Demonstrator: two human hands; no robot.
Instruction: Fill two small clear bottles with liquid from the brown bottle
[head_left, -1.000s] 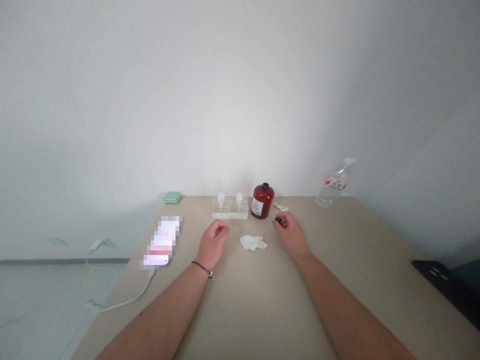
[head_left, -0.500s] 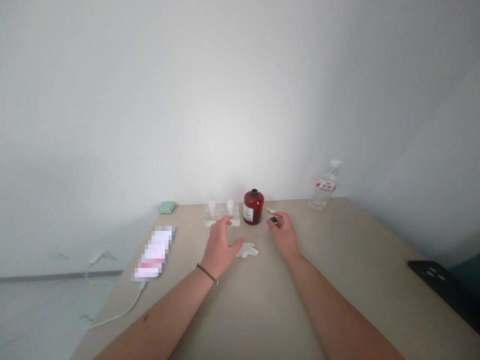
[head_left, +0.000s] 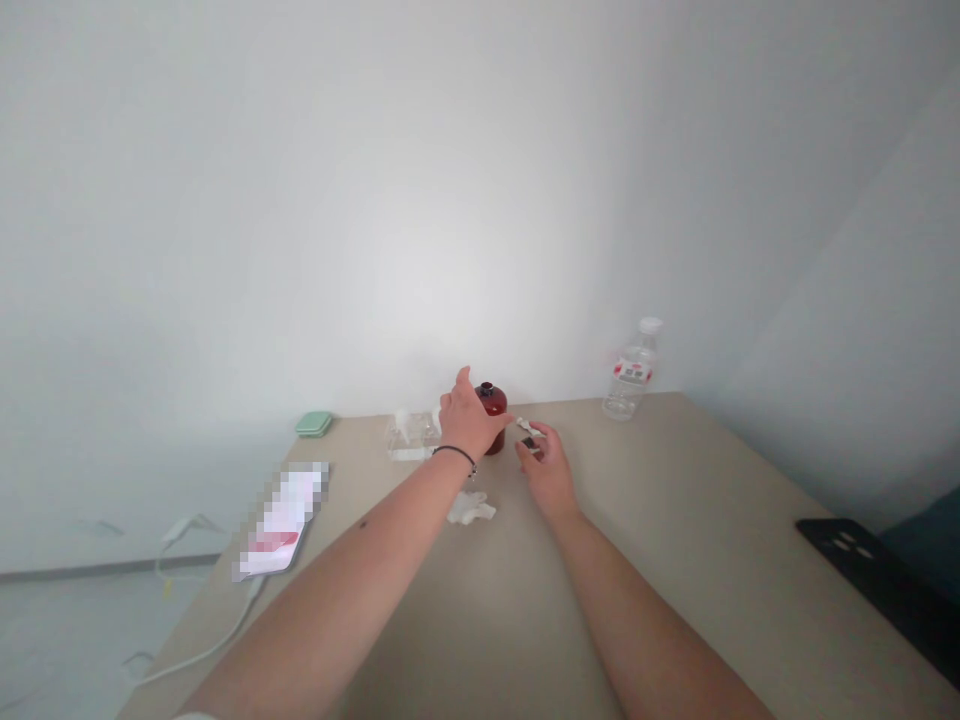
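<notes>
A brown bottle [head_left: 493, 402] with an uncapped neck stands near the wall, partly hidden by my left hand [head_left: 471, 415]. That hand is at the bottle's left front side, thumb and fingers spread apart; whether it touches the glass cannot be made out. To the right, my right hand [head_left: 547, 465] pinches a small black cap [head_left: 529, 443] between thumb and fingers. Just behind it lies a crumpled white scrap [head_left: 527, 427]. Another crumpled white tissue [head_left: 472, 508] rests on the table in front of the bottle.
A clear rack [head_left: 412, 453] with white pieces stands left of the bottle. Further left are a green case [head_left: 314, 424] and a phone [head_left: 285, 525] on a cable. A water bottle [head_left: 631, 375] stands back right; a black object [head_left: 862, 560] lies at the right edge.
My left hand has moved forward and right, from in front of the rack to the brown bottle. My right hand still holds the black cap. The view has shifted slightly.
</notes>
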